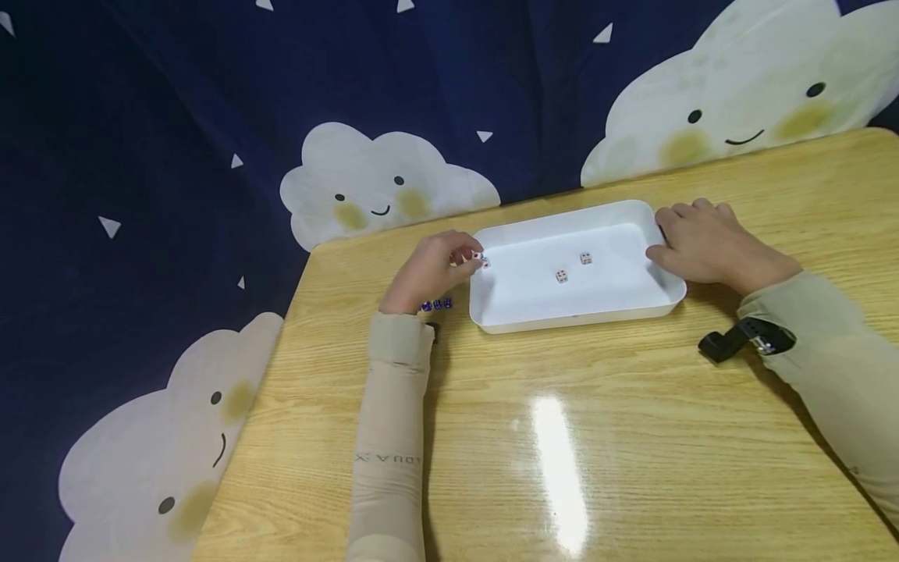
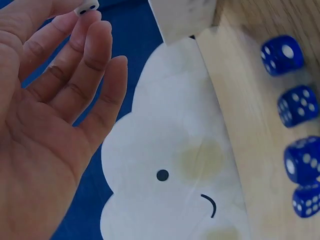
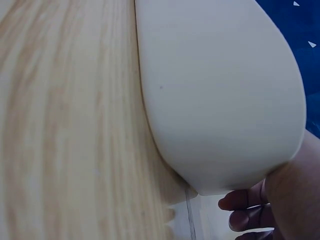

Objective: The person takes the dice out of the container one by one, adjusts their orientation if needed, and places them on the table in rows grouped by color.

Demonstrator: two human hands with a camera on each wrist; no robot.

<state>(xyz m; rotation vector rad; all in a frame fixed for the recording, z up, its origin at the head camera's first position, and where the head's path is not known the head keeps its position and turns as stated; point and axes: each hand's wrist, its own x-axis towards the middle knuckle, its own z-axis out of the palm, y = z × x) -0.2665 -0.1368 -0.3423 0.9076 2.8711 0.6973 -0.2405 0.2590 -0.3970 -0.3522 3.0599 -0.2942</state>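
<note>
My left hand (image 1: 437,265) is at the left end of a white tray (image 1: 576,318), pinching a small white die (image 2: 87,7) between thumb and fingertips. At those fingertips the head view shows a pair of white dice (image 1: 485,264); whether both are held I cannot tell. Two more white dice (image 1: 562,275) lie on the tray floor near its middle. My right hand (image 1: 709,240) grips the tray's right end, thumb over the rim and fingers along the outside. In the right wrist view its fingers (image 3: 240,200) show beneath the tray wall (image 3: 220,100).
Several blue dice (image 2: 298,106) stand in a row on the wooden table (image 1: 492,437), left of the tray and partly hidden by the left wrist in the head view. A dark blue cloud-patterned curtain (image 1: 211,101) borders the table's back and left edges.
</note>
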